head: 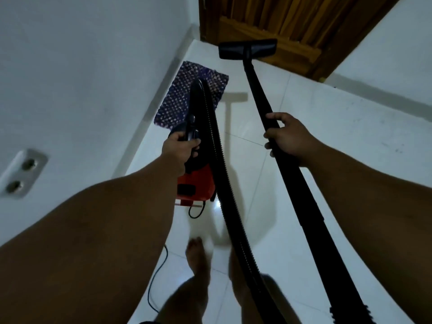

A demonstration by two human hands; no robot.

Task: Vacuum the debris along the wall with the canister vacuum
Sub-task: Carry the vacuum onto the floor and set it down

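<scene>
- A person stands barefoot on a white tiled floor (304, 127), carrying a canister vacuum (196, 181) in one hand and steering its wand (278, 146) with the other.
- The left hand (180, 148) has its fingers curled round the black handle on top of the red-and-black canister, which appears to hang just above the tiles near the left wall (81, 66).
- The right hand (287, 136) wraps the rigid black wand partway along its length, fingers closed round the tube.
- The floor nozzle (247, 49) at the wand's far end sits in front of a wooden door (268, 19), close to the corner, and looks raised or only lightly on the floor; contact cannot be confirmed.
- A ribbed hose (224, 183) loops from the canister's top back past the person's legs, and a thin power cord (154, 284) trails across the tiles.
- A purple patterned mat (180, 99) lies against the left skirting, partly hidden behind the canister.
- No debris can be made out along either wall at this resolution, so how much has been cleared cannot be judged.
- With the machine off the floor and the nozzle away from the skirting, this reads as repositioning rather than suction work, with the wall edges seemingly yet to be covered.
</scene>
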